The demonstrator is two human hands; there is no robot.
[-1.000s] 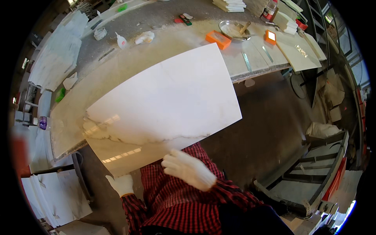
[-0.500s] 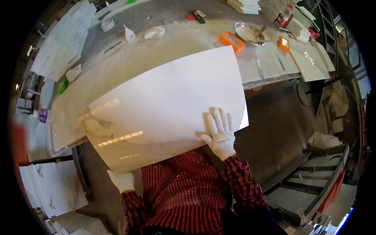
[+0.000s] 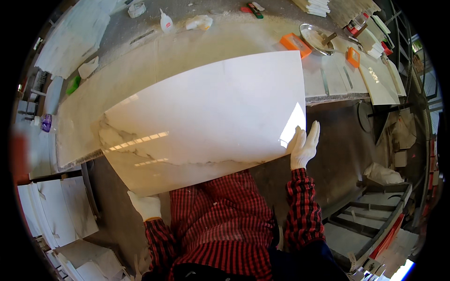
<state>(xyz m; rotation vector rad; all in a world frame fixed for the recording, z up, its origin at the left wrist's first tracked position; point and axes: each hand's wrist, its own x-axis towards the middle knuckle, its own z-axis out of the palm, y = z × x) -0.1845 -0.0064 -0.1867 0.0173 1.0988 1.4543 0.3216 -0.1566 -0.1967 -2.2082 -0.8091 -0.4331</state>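
A large glossy white slab (image 3: 211, 112) with grey-brown marble veining and a curved far edge lies tilted over the table's front edge, its near part jutting out towards my body. My left hand (image 3: 146, 206), in a white knit glove, is at the slab's near left corner; its fingertips are hidden behind the slab. At the right edge, near the lower right corner, my gloved right hand (image 3: 304, 149) stands upright with its fingers stretched and apart, beside the slab. Bright window reflections cross the slab's surface.
On the stone-topped table (image 3: 136, 77) are a white squeeze bottle (image 3: 166, 21), an orange box (image 3: 296, 45), a metal bowl (image 3: 309, 33) with a scraper, and a steel ruler (image 3: 325, 82). Stacked slabs (image 3: 70, 40) stand far left. A dark metal frame (image 3: 370, 215) is low at right.
My right hand has left the slab's top surface and moved right to its edge. The slab has turned slightly and its right end sits further right in view. My left hand stays at the corner.
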